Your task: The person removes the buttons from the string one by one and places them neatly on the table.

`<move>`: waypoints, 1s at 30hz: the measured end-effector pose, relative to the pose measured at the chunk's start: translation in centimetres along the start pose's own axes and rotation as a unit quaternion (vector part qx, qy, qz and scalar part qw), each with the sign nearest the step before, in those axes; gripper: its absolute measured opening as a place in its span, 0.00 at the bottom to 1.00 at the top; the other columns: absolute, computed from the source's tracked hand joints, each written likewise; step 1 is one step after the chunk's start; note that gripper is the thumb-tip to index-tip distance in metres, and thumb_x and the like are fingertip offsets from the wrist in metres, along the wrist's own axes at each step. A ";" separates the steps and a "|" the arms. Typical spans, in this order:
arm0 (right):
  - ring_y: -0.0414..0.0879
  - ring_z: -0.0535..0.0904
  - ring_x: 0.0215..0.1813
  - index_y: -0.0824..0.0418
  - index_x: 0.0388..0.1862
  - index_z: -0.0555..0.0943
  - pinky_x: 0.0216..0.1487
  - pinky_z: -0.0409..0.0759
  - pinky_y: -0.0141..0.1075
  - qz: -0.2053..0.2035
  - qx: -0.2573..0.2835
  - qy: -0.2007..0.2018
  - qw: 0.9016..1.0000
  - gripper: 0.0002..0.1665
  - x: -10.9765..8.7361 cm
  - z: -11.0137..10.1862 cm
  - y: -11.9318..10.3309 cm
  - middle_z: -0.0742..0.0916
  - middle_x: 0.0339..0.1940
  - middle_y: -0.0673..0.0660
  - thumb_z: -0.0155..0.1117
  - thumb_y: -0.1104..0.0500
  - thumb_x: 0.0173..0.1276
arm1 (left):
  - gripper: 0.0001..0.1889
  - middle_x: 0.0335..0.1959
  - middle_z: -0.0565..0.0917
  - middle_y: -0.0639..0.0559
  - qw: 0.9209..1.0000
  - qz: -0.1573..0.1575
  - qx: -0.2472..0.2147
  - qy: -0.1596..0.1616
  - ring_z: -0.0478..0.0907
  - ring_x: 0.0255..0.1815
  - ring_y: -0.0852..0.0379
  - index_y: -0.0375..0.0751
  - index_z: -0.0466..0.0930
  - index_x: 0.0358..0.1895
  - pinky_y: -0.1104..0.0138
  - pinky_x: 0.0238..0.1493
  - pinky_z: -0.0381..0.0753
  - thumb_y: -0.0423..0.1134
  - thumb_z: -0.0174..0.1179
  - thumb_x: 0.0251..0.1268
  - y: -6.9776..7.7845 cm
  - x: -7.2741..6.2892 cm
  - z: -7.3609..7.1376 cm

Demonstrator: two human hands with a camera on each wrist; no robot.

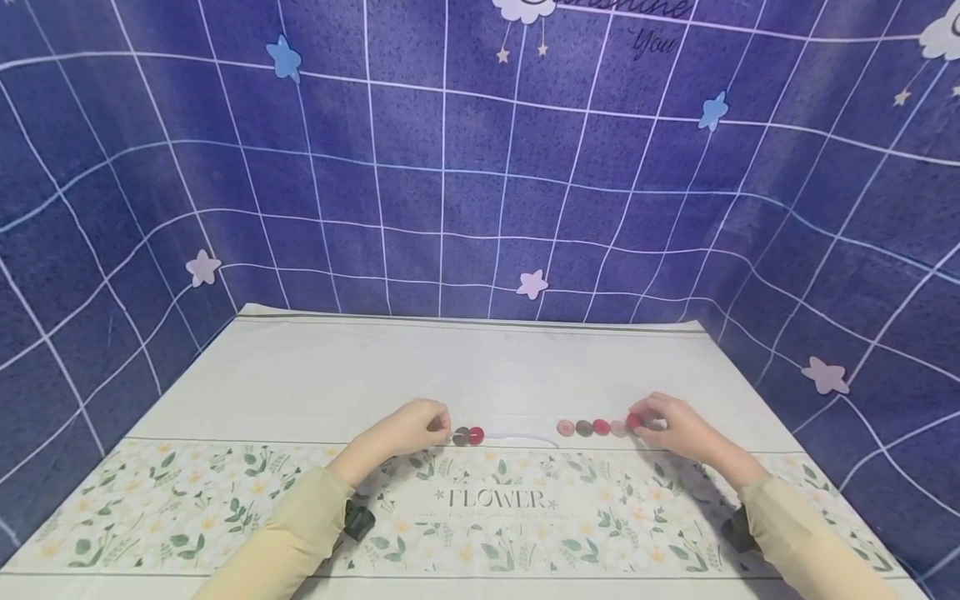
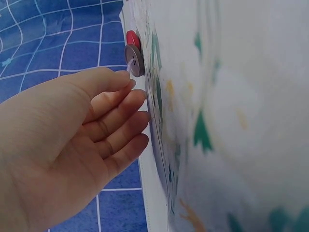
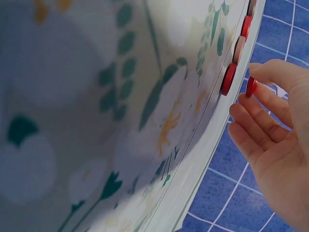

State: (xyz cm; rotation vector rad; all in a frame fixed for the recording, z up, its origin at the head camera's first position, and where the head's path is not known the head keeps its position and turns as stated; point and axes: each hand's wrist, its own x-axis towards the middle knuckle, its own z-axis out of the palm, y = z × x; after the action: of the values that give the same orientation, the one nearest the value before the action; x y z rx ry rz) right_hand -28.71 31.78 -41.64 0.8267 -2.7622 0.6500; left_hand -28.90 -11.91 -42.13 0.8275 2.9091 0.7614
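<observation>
Left hand [image 1: 414, 427] pinching white string [image 1: 517, 435], two threaded buttons [image 1: 476, 436] at its 3 o'clock; right hand [image 1: 675, 423] clamped on a red button [image 3: 251, 87], button row [image 1: 584, 428] at its 9ish.

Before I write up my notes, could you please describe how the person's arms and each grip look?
The left sleeve and right sleeve are plain pale yellow, slightly wrinkled, and end short of the wrists. A dark, boxy left device and a similar right device show by the cuffs. The left grip and right grip wear no gloves; no cables show.
</observation>
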 end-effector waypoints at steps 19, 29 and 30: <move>0.52 0.81 0.40 0.67 0.43 0.80 0.45 0.81 0.46 0.011 -0.011 0.008 1.000 0.17 -0.4 -0.7 0.6 0.84 0.36 0.55 0.68 0.67 0.53 | 0.04 0.27 0.80 0.57 1.000 0.002 -0.003 0.003 0.76 0.33 0.61 0.47 0.77 0.27 0.61 0.43 0.79 0.37 0.61 0.58 0.0 -0.1 -0.1; 0.51 0.80 0.39 0.67 0.42 0.80 0.42 0.81 0.44 0.019 -0.028 0.005 0.999 0.16 -0.6 -0.5 0.9 0.84 0.36 0.55 0.69 0.66 0.52 | 0.04 0.27 0.80 0.57 1.000 0.001 -0.007 0.000 0.76 0.33 0.61 0.47 0.77 0.27 0.61 0.44 0.79 0.38 0.61 0.58 0.2 -0.1 -0.2; 0.51 0.80 0.39 0.67 0.42 0.80 0.42 0.81 0.44 0.021 -0.028 0.004 0.999 0.17 -0.6 -0.4 0.9 0.84 0.36 0.55 0.69 0.66 0.52 | 0.04 0.27 0.80 0.57 1.000 0.000 -0.006 0.000 0.76 0.33 0.61 0.47 0.77 0.27 0.61 0.44 0.79 0.37 0.61 0.58 0.1 -0.1 -0.2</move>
State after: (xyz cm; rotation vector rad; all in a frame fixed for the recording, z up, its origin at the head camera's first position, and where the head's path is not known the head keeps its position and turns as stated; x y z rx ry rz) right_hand -28.70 32.91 -41.73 0.7552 -2.7841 0.5787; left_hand -28.78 -11.94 -41.89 0.8277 2.9014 0.7785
